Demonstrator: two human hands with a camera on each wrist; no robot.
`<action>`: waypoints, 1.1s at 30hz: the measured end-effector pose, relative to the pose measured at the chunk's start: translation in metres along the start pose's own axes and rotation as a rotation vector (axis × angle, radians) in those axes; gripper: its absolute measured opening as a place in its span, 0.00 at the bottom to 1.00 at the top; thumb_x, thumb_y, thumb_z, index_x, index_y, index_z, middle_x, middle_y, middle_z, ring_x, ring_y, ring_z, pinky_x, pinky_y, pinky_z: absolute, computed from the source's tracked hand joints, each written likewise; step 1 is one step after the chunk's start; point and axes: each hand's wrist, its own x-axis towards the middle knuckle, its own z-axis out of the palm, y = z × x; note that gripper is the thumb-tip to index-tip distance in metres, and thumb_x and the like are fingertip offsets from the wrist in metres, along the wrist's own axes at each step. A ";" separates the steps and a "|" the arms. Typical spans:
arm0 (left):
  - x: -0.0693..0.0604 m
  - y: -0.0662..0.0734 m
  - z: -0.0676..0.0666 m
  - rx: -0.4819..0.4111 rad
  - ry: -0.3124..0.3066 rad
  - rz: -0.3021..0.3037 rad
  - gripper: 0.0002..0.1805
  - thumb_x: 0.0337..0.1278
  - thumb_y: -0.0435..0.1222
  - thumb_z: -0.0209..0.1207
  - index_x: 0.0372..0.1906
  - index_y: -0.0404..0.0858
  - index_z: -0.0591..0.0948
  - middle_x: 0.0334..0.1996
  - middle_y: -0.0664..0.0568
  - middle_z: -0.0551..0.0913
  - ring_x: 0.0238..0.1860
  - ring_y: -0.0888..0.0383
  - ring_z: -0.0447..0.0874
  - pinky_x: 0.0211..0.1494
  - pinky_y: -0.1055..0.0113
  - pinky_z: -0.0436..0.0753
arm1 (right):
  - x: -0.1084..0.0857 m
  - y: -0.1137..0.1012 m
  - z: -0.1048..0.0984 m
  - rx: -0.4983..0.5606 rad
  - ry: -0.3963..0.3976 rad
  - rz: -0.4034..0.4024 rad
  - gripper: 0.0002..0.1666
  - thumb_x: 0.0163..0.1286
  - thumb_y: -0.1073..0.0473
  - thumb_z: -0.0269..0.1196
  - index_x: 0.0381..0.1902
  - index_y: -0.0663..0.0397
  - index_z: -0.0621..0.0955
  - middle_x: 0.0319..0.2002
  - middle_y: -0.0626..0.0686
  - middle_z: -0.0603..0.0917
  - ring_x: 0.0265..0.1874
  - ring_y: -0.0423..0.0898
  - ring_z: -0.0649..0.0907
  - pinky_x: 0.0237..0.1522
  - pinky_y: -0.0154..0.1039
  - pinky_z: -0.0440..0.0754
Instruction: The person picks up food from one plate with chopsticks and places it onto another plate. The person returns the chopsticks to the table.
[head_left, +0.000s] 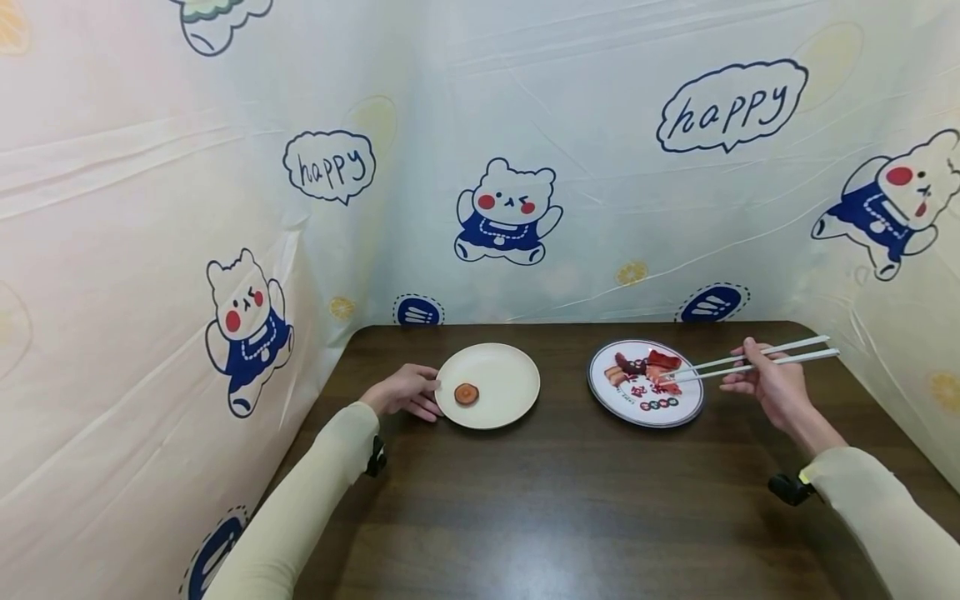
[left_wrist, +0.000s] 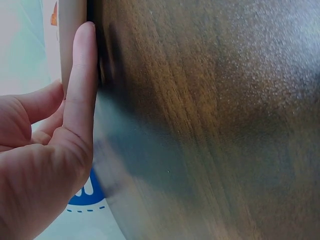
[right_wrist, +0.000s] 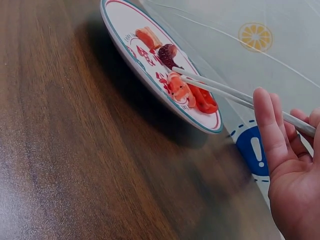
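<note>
My left hand [head_left: 407, 392] is at the left rim of a cream plate [head_left: 510, 375], its thumb and fingers pinching the edge. On that plate lies one round, orange-brown slice [head_left: 467, 394]. A pair of pale chopsticks [head_left: 780, 354] is held in my right hand [head_left: 776, 385], pointing left over a patterned plate [head_left: 626, 407]. Their tips touch or hover just over an orange, shrimp-like piece [right_wrist: 181, 91]; which one I cannot tell. Around it on the plate are a red piece [right_wrist: 204, 101], a dark, bumpy piece [right_wrist: 168, 55] and a striped, orange-pink piece [right_wrist: 148, 37].
Both plates rest on a dark wooden table [head_left: 525, 500], near its far edge. A pale curtain [head_left: 420, 208] with printed bears and the word "happy" hangs behind the table and along both sides. Dark wrist devices [head_left: 377, 457] sit at the sleeve cuffs.
</note>
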 end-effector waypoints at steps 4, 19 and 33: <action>0.000 0.000 0.000 -0.003 -0.002 0.003 0.26 0.83 0.33 0.50 0.77 0.30 0.65 0.44 0.34 0.84 0.36 0.46 0.92 0.42 0.52 0.93 | -0.001 0.000 0.002 -0.032 0.009 -0.009 0.16 0.82 0.55 0.59 0.40 0.63 0.85 0.30 0.56 0.88 0.25 0.50 0.90 0.31 0.47 0.92; 0.000 0.000 -0.001 -0.002 0.001 -0.002 0.26 0.84 0.33 0.50 0.78 0.30 0.65 0.44 0.33 0.85 0.36 0.46 0.92 0.43 0.52 0.93 | 0.000 0.000 0.000 -0.048 0.012 -0.017 0.16 0.82 0.56 0.58 0.42 0.63 0.85 0.31 0.56 0.88 0.25 0.50 0.90 0.31 0.47 0.92; 0.001 0.000 0.000 0.002 0.008 -0.007 0.26 0.83 0.33 0.51 0.78 0.30 0.65 0.44 0.33 0.85 0.36 0.46 0.92 0.42 0.52 0.93 | 0.002 -0.005 0.005 -0.064 -0.009 -0.027 0.14 0.83 0.57 0.58 0.42 0.59 0.86 0.32 0.54 0.87 0.25 0.50 0.90 0.31 0.47 0.92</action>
